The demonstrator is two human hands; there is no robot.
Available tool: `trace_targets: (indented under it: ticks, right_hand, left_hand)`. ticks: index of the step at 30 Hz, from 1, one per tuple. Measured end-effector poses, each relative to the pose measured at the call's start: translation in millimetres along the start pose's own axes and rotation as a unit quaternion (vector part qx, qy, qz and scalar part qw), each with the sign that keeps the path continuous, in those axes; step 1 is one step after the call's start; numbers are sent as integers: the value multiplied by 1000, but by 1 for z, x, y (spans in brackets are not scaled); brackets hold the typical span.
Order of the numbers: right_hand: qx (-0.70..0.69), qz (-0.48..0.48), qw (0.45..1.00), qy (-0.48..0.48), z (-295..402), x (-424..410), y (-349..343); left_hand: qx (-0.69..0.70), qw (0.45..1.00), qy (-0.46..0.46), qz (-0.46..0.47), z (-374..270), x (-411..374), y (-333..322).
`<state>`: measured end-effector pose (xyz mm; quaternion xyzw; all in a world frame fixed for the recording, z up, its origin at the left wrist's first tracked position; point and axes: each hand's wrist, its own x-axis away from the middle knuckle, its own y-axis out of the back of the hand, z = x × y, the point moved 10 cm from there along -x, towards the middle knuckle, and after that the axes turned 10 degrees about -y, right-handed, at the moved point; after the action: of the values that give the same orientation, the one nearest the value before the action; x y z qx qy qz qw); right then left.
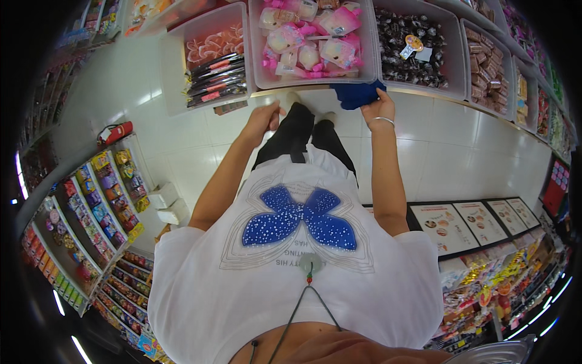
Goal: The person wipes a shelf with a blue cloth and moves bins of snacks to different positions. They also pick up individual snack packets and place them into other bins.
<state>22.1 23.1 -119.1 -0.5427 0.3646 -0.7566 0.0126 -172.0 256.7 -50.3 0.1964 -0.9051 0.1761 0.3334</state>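
Observation:
My right hand (380,109), with a silver bangle at the wrist, grips a dark blue cloth (357,94). The cloth touches the front rim of a clear plastic bin (313,83) and hangs bunched below it. That bin holds pink and white character-shaped bottles (338,52). To its right, another bin holds black-wrapped candies (409,63), with a yellow tag (413,43) on top. My left hand (266,120) hangs over the floor near my leg, fingers curled with nothing visible in them. Nearest to it is a bin with long black packets (216,79).
A bin of brown packets (489,68) continues the row rightward. Stepped snack shelves (97,195) stand at left, near white boxes (168,202) and a red object (116,132). Behind me at right are framed posters (477,223) and packed shelves. Pale tile floor (423,150) lies underfoot.

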Motion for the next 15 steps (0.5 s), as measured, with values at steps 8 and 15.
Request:
trace_targets:
  ticks: [8,15]
  right_hand:
    - [-13,23,984,-175,-202,-106,-31]
    - [175,60,973,-136,-268,-80,-73]
  left_hand:
    - [19,998,-14,-55,-7,53,93]
    - [-35,940,-259,-219,-110,72,256]
